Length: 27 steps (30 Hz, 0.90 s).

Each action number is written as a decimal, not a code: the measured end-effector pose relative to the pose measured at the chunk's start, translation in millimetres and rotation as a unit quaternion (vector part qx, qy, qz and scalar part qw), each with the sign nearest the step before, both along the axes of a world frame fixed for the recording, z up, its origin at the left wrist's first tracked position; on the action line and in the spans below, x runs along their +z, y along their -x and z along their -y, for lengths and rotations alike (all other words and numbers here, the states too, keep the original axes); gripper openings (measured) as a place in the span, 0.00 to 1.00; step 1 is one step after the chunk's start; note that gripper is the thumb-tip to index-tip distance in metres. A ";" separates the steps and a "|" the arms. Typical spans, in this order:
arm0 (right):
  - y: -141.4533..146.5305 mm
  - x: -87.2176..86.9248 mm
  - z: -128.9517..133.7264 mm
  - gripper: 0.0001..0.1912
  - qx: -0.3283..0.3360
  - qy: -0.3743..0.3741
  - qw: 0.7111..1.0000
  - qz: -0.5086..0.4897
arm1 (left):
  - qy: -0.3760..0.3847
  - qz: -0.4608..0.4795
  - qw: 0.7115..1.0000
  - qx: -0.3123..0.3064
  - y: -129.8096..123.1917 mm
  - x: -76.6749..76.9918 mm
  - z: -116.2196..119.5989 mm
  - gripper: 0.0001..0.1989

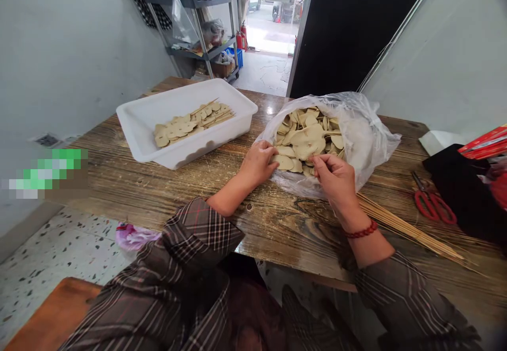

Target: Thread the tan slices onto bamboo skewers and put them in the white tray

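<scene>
A clear plastic bag (356, 134) lies open on the table, heaped with flat, beige, roundish slices (304, 139) whose kind I cannot tell. At its near right edge, my right hand (336, 179) pinches the rim of one slice between thumb and forefinger. My left hand (259, 163) is at the bag's left edge, fingers curled in against the slices; what lies between them is hidden. Farther left stands a white plastic tray (158, 154), holding similar slices threaded on skewers (182, 126). Loose thin bamboo skewers (412, 229) lie beside my right forearm, their far ends by the bag.
Red-handled scissors (433, 203) lie at the right, near a black holder (455, 182) with red packets. The wooden table (222, 182) ends close to my body. Behind it stands a grey shelf cart (194, 2) near a glass doorway. A wooden stool (55, 314) is at lower left.
</scene>
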State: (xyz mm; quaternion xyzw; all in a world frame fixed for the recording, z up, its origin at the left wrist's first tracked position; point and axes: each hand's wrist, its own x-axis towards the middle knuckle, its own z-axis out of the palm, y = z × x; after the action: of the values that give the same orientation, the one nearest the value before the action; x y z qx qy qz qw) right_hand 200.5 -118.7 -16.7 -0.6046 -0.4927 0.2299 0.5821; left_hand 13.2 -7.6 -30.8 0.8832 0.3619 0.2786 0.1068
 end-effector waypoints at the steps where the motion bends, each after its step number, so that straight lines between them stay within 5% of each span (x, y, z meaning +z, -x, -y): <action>1: 0.1 -0.3 -0.1 0.17 0.000 0.001 1.000 0.001 | -0.003 -0.001 1.000 0.001 -0.2 0.0 0.6 0.11; 8: 0.7 -2.3 -0.8 0.17 0.005 0.009 1.000 -0.010 | 0.023 0.013 1.000 0.001 -3.8 5.4 7.5 0.05; 14: 2.0 0.9 1.7 0.16 0.015 0.015 1.000 -0.002 | 0.181 0.142 0.973 0.003 -2.7 11.3 6.9 0.01; 22: 11.5 2.5 8.1 0.14 0.082 0.039 0.996 0.025 | 0.432 0.487 0.759 0.004 12.2 21.4 -4.6 0.12; 27: 19.8 1.1 12.1 0.14 0.132 0.072 0.986 0.066 | 0.462 0.546 0.698 0.016 15.8 28.8 -6.1 0.11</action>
State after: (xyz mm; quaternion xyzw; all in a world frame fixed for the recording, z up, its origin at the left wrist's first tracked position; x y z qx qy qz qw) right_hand 180.7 -130.8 -15.6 -0.5886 -0.5877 0.2991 0.4677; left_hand -2.6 -1.4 -2.0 0.4094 0.3371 0.5114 0.6762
